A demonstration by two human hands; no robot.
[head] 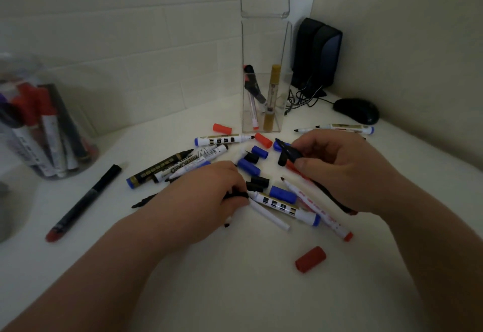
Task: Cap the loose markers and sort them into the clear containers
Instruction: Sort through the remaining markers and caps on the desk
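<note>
Obs: right hand [339,172] gripping slim black plastic marker [287,154] above loose markers [183,164]; left hand [209,190] pinching small black cap [236,195] on white tabletop [235,292]. Judging them light, stiff, slick; gripping mid-barrel advisable.

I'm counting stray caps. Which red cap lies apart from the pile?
The red cap nearest the camera, lying alone below the right hand; the other two lie farther back, beside the clear box.
</note>
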